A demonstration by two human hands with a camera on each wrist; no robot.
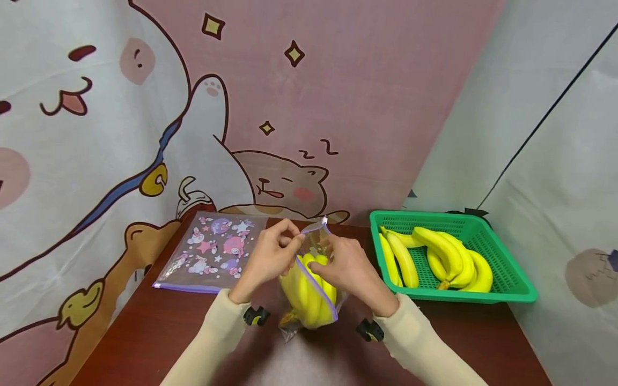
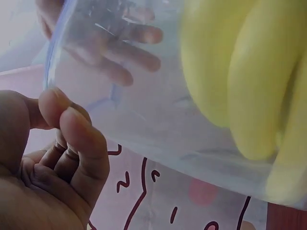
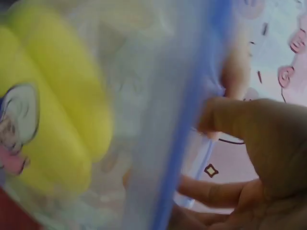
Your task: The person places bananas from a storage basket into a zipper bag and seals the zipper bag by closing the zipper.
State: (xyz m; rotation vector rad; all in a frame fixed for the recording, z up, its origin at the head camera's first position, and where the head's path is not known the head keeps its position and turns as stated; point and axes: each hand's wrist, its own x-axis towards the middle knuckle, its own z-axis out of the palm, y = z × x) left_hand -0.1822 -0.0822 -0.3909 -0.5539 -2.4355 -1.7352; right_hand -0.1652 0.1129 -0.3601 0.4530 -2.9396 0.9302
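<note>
A clear zip bag (image 1: 316,236) with a purple zip edge stands with its mouth parted, holding a bunch of bananas (image 1: 309,300). The stem end of the bunch points to the lower left. My left hand (image 1: 272,252) pinches the zip edge between thumb and forefinger, as the left wrist view shows close up. On the other side, my right hand (image 1: 350,262) holds the bag at its mouth, thumb over the zip edge. Its fingers (image 2: 139,52) show through the film in the left wrist view. The white slider (image 1: 325,220) sits at the far corner.
Another zip bag (image 1: 207,249), printed with stars and cartoon figures, lies flat on the brown table (image 1: 159,332) at left. To the right a green basket (image 1: 512,284) contains more bananas (image 1: 441,254). A cartoon cloth (image 1: 357,96) hangs behind.
</note>
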